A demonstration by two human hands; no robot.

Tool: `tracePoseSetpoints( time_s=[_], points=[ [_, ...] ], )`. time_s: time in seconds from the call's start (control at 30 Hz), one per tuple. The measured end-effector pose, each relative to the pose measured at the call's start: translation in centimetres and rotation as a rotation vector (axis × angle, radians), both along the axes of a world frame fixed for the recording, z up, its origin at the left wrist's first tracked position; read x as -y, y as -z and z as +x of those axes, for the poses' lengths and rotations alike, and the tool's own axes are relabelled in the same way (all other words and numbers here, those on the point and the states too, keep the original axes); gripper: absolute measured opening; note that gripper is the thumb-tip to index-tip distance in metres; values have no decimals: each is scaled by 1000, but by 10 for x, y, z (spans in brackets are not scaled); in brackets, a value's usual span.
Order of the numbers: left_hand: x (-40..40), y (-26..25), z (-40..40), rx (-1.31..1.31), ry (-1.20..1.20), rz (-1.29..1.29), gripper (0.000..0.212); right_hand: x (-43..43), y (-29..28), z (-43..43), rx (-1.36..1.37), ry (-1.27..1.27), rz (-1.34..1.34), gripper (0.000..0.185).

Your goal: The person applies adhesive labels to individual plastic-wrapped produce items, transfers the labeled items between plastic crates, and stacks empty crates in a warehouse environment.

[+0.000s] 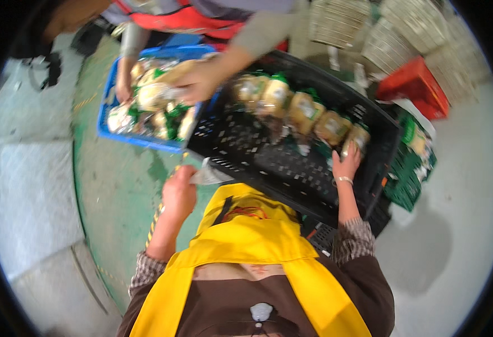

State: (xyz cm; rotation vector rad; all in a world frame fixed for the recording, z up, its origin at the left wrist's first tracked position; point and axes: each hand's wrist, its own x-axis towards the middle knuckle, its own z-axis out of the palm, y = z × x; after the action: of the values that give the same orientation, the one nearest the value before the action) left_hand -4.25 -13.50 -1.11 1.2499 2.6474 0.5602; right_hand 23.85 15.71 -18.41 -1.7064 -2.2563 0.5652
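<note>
In front of me stands a black perforated plastic crate (271, 164) with a row of clear-wrapped, yellowish food packs (304, 113) along its far side. My right hand (347, 163) rests its fingers on the pack at the right end of the row (357, 137). My left hand (180, 189) is closed on a whitish paper or film piece (210, 174) beside the crate's near left corner. To the left, a blue crate (145, 144) holds more packs with green parts. Another person's two hands (204, 80) are over it, one with a blurred pack.
A co-worker in a red vest (170, 23) leans in from the far side. At the right lie a green crate (402, 181) with wrapped goods, a red container (415, 88) and stacked pale baskets (339, 23). A further black crate (324, 236) shows below mine.
</note>
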Motion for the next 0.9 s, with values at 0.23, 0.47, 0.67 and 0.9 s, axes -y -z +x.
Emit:
tracePoseSetpoints(
  time_s=[0.23,0.47,0.67,0.9],
  points=[
    [-5,2,-5,90,101,210,26,132,-80,-141,-996,-542,-906,38],
    [15,-4,-18,101,272,259,29,168,-89,-160,-854,-349,-867,29],
    [30,0,-44,140,350,305,26,185,-125,-172,-948,-491,-943,41],
    [42,2,-59,212,464,354,22,213,-137,-200,-1062,-466,-1108,20]
  ],
)
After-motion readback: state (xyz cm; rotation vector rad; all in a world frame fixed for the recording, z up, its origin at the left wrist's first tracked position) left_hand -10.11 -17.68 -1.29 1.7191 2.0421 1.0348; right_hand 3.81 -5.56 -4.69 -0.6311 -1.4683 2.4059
